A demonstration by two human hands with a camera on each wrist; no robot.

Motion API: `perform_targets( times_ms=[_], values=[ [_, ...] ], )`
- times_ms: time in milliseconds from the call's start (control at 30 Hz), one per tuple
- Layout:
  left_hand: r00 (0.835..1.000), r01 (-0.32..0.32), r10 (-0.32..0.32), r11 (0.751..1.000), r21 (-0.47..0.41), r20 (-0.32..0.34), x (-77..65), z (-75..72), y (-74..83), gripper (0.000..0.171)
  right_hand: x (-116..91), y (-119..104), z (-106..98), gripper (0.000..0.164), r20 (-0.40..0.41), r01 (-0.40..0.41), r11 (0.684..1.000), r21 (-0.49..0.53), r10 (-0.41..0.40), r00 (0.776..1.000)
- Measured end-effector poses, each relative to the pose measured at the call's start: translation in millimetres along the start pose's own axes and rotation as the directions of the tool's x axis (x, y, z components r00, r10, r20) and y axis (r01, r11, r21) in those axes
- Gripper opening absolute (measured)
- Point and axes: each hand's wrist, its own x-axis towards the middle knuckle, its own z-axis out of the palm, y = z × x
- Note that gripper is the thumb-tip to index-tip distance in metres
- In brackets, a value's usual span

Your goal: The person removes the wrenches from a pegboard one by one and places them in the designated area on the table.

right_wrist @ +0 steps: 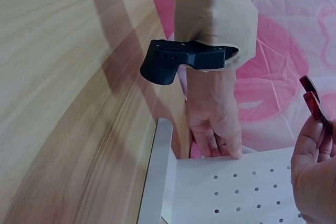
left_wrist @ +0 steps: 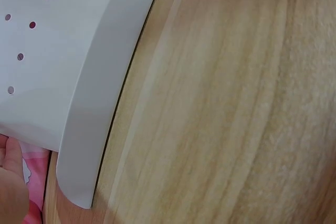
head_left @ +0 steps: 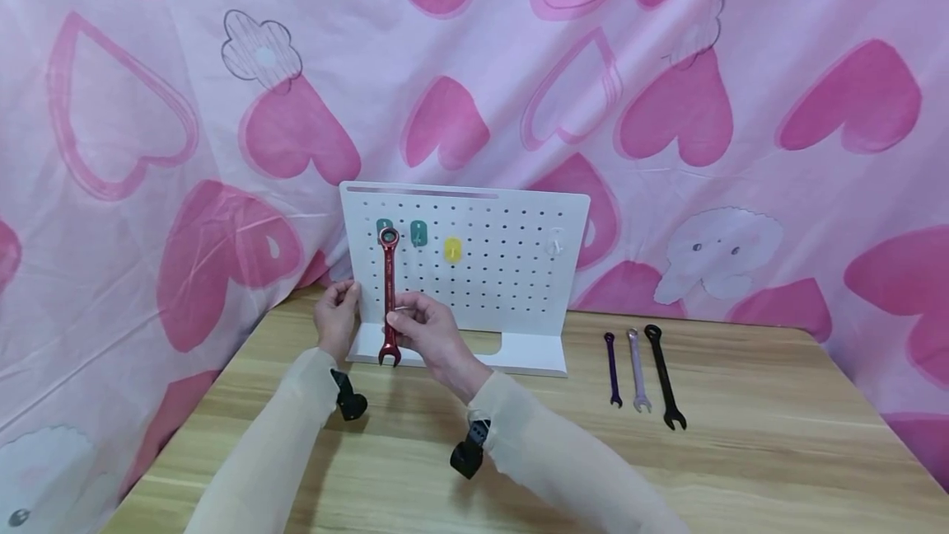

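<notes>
A red combination wrench (head_left: 390, 274) stands upright in my right hand (head_left: 439, 343), pinched between thumb and fingers, its open end down. Its ring end overlaps the leftmost green hook (head_left: 384, 225) in the head view; whether it hangs on the hook I cannot tell. That hook is on a white pegboard (head_left: 504, 278) with a flat base. At the board's left edge, my left hand (head_left: 337, 318) grips it; the right wrist view shows the thumb in front and fingers partly hidden behind. Only part of the left hand (left_wrist: 11, 187) enters the left wrist view.
Further along the board are a second green hook (head_left: 419, 234), a yellow hook (head_left: 453, 251) and a clear hook (head_left: 555, 242). On the wooden table (head_left: 778, 435) at right lie a dark purple wrench (head_left: 613, 371), a lilac wrench (head_left: 638, 373) and a longer black wrench (head_left: 666, 379). A heart-patterned cloth (head_left: 445, 48) hangs behind.
</notes>
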Motion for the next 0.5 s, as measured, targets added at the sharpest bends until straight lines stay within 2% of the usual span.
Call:
perform_targets(
  times_ms=[500],
  values=[
    [0.999,0.045,-0.045,0.998,0.036,-0.001,-2.6,0.5,3.1,0.034,-24,-5,-23,0.023,-0.006,0.024,1.0,0.002,-0.024,1.0]
  ],
)
